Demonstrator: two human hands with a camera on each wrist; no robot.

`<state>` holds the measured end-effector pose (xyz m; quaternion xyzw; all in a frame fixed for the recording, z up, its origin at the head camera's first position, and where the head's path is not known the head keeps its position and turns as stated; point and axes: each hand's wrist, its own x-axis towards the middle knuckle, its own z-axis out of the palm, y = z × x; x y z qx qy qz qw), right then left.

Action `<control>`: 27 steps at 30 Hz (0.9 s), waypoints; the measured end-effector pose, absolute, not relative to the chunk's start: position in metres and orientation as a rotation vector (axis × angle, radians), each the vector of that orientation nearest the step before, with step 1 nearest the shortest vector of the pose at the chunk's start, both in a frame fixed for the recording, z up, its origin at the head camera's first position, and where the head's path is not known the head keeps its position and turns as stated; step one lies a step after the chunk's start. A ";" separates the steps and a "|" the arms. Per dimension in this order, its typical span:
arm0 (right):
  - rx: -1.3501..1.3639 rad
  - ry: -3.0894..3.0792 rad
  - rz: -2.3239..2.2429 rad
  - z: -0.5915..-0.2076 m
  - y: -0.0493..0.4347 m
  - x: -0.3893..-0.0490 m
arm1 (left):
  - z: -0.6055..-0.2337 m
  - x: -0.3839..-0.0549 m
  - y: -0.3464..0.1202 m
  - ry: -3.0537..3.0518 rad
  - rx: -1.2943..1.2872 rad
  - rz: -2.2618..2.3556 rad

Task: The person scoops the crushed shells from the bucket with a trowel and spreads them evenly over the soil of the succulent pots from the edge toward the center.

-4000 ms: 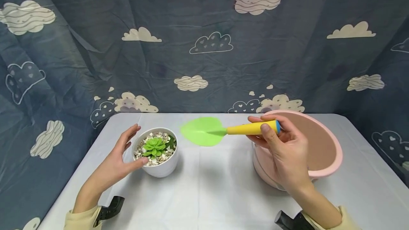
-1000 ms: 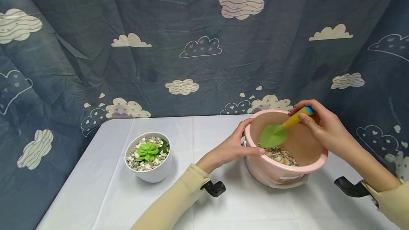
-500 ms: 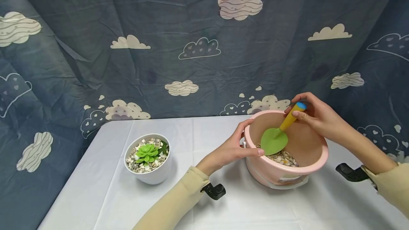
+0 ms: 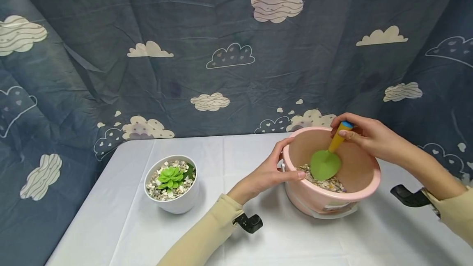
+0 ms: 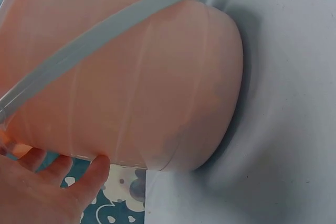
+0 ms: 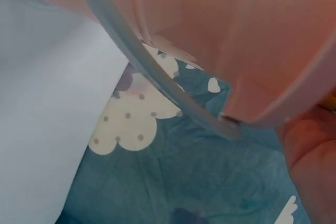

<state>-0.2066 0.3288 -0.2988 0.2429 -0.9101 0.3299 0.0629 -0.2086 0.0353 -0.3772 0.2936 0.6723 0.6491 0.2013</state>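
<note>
Right hand point(image 4: 369, 135) pinches shovel point(image 4: 328, 160) at gravel point(image 4: 332, 184); left hand point(image 4: 269, 170) grips bucket point(image 4: 306, 200). Likely scooping; next move calls for steady, level lift.

**Cloud-Print Fabric point(image 4: 236, 79) Behind a White Table point(image 4: 125, 167)**

The table is enclosed at the back and both sides by the dark blue-grey fabric, which is creased in places. Cream clouds point(image 4: 150, 49) are printed across it, some striped with wavy lines, some drawn in outline. The table is covered with white cloth point(image 4: 247, 151), on which soft shadows point(image 4: 402, 233) are cast.
</note>
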 end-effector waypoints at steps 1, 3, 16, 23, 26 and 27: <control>0.743 -2.759 0.984 -0.298 0.329 -0.206 | -0.378 -0.209 0.035 1.878 0.817 1.814; 0.758 -2.777 0.959 -0.296 0.330 -0.205 | -0.378 -0.209 0.034 1.878 0.817 1.814; 0.720 -2.871 0.805 -0.290 0.333 -0.196 | -0.379 -0.210 0.034 1.870 0.833 1.803; 0.730 -2.879 0.774 -0.288 0.334 -0.194 | -0.377 -0.210 0.034 1.867 0.838 1.815; 0.711 -2.902 0.784 -0.287 0.332 -0.192 | -0.377 -0.210 0.034 1.873 0.838 1.814; 0.694 -2.912 0.782 -0.286 0.331 -0.192 | -0.377 -0.210 0.033 1.878 0.834 1.814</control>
